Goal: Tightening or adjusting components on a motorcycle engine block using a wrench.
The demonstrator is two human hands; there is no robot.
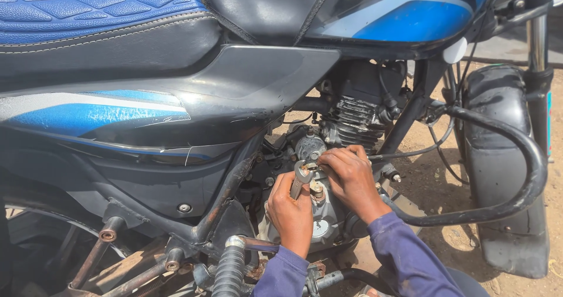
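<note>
Below the blue quilted seat (88, 7) and grey side panel (258, 80) of a blue and black motorcycle, a silver metal spanner (301, 178) is gripped in the left hand (291, 212), its fingers closed around the handle. Its head is set against a small fitting on the grey engine casing (328, 218). The right hand (350, 180) is rested beside it, fingers pinched on that fitting. A black curved crash guard (522, 150) is seen nearby.

Sunlit bare dirt ground (437, 185) beyond, harsh outdoor daylight.
</note>
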